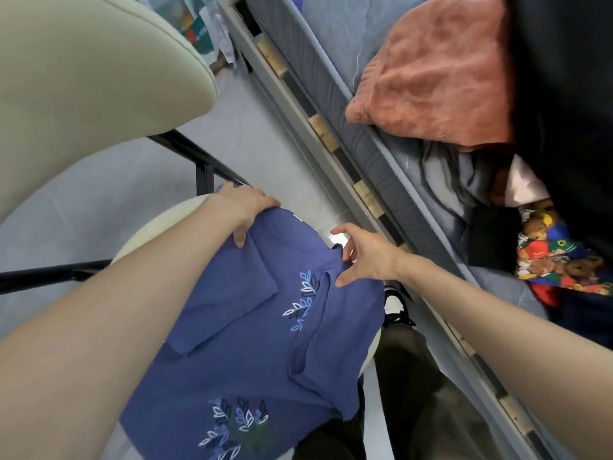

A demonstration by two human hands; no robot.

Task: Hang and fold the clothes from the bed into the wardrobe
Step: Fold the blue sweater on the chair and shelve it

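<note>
The blue shirt [252,327] lies over the round cream stool [162,224], long axis running near to far, with both hands at its far end: the left hand [245,207] curls over the far-left edge, thumb pressed on cloth; the right hand [361,257] is spread at the far-right edge, thumb on the fabric, and whether its fingertips pinch I cannot tell. The cloth lies nearward of both grips; the only label, a small white tag [297,216], is too small to read
</note>
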